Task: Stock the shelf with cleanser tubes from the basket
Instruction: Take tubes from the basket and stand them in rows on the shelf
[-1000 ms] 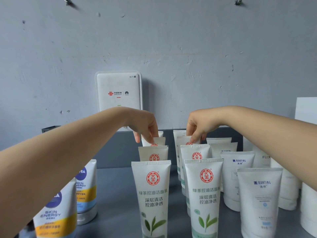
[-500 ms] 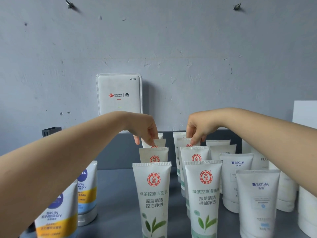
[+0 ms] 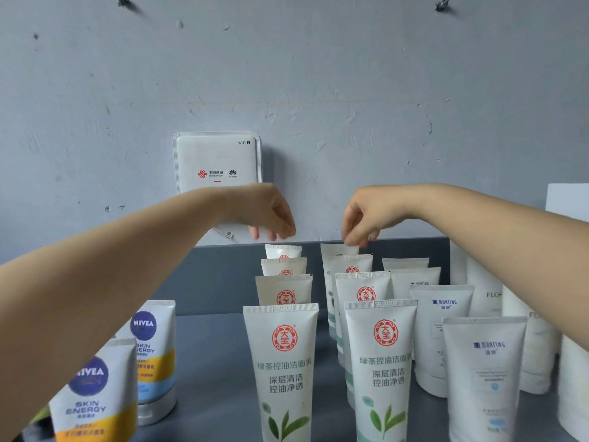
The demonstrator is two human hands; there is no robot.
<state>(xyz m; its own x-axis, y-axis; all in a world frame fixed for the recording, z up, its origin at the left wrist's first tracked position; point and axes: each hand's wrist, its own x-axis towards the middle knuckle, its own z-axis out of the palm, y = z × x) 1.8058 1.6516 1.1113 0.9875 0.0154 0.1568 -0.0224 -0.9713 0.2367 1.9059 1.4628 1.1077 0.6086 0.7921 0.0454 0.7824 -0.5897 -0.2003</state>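
Note:
Two rows of white cleanser tubes with red seals and green leaves stand cap-down on the grey shelf point(image 3: 216, 362). My left hand point(image 3: 271, 215) hangs above the rearmost tube of the left row point(image 3: 283, 251), fingers loosely curled, apart from it and holding nothing. My right hand point(image 3: 363, 215) has its thumb and fingertips at the crimped top edge of the rearmost tube of the right row point(image 3: 334, 252); whether they still pinch it is unclear. The front tubes point(image 3: 282, 362) point(image 3: 382, 362) stand nearest me. No basket is in view.
Two Nivea tubes point(image 3: 153, 346) stand at the left. White Manting tubes point(image 3: 484, 371) and other white tubes crowd the right. A white router point(image 3: 216, 164) hangs on the grey wall behind the shelf. Bare shelf lies between the Nivea tubes and the left row.
Both hands have risen from the rear tubes' tops. The left hand has let go of its tube and hangs clear above it. The right fingertips slid up to their tube's top edge.

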